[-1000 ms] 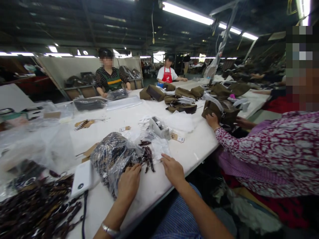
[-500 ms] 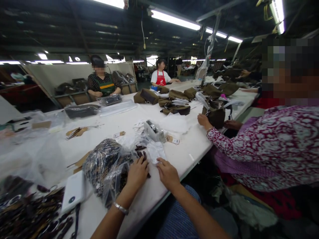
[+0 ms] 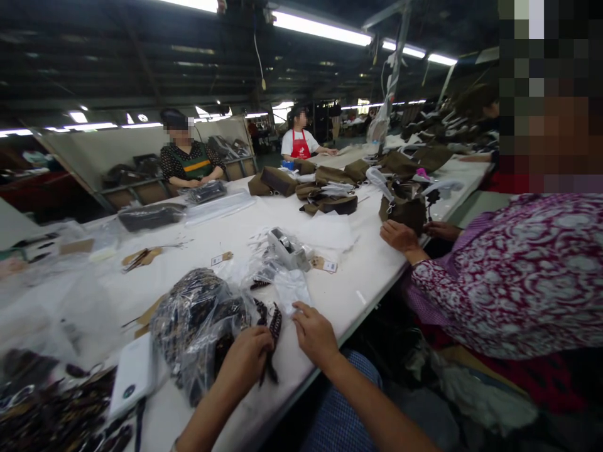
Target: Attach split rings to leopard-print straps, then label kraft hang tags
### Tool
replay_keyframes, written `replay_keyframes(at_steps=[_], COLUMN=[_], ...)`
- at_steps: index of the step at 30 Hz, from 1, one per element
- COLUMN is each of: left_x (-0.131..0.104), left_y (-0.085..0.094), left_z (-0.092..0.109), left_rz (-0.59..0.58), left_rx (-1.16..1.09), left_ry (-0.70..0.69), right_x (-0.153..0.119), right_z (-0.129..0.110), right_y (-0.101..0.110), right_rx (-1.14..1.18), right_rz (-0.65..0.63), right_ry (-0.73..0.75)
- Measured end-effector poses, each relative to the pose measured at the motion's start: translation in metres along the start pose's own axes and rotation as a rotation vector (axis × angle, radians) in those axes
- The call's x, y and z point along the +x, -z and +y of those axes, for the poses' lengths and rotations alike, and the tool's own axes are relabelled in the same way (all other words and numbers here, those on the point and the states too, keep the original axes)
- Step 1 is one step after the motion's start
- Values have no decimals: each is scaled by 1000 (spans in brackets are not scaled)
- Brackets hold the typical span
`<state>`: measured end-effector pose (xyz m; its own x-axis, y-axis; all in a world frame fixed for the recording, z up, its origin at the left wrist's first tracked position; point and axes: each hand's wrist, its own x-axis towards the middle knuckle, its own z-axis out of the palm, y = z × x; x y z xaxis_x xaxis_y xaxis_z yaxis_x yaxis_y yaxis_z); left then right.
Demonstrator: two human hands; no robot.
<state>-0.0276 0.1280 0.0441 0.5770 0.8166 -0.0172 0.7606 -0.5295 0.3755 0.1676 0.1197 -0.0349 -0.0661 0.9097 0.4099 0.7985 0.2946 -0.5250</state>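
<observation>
My left hand (image 3: pixel 249 353) is closed on a dark patterned strap (image 3: pixel 273 326), whose ends show above and below the fingers. Just left of it lies a large clear plastic bag (image 3: pixel 191 320) full of dark patterned pieces. My right hand (image 3: pixel 315 334) has its fingers curled, with the fingertips pinching the near edge of a small clear plastic bag (image 3: pixel 292 287). A grey tape dispenser (image 3: pixel 287 250) stands right behind that small bag. The exact grip of both hands is partly hidden by the fingers.
A white phone-like device (image 3: pixel 132 375) and a heap of dark straps (image 3: pixel 56 408) lie at left. Paper tags (image 3: pixel 325 263) and brown bags (image 3: pixel 330 182) are on the white table (image 3: pixel 339 295). At right, a co-worker's hand (image 3: pixel 399 236) touches a brown bag; other people stand beyond.
My left hand has drawn back toward me and left, with the dark strap coming out beside the large bag. My right hand has barely moved. The co-worker's hand at right has shifted slightly.
</observation>
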Motion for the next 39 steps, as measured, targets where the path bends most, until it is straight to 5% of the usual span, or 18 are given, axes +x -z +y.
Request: replay_keyframes(at_steps=[3, 7, 14, 29, 39], left_x=[4, 35, 83, 59, 70], left_y=[3, 5, -16, -22, -12], left_z=[5, -4, -20, -8, -18], left_rz=[-37, 73, 21, 41, -46], left_rx=[-40, 104, 278, 309, 15], left_ry=[6, 190, 288, 247, 217], right_x=[-1, -1, -1, -1, -2], right_z=[0, 2, 5, 8, 9], right_y=[0, 0, -2, -7, -3], right_rx=[21, 72, 108, 189, 350], right_rz=[0, 1, 15, 48, 59], right_ry=[-2, -9, -2, -13, -49])
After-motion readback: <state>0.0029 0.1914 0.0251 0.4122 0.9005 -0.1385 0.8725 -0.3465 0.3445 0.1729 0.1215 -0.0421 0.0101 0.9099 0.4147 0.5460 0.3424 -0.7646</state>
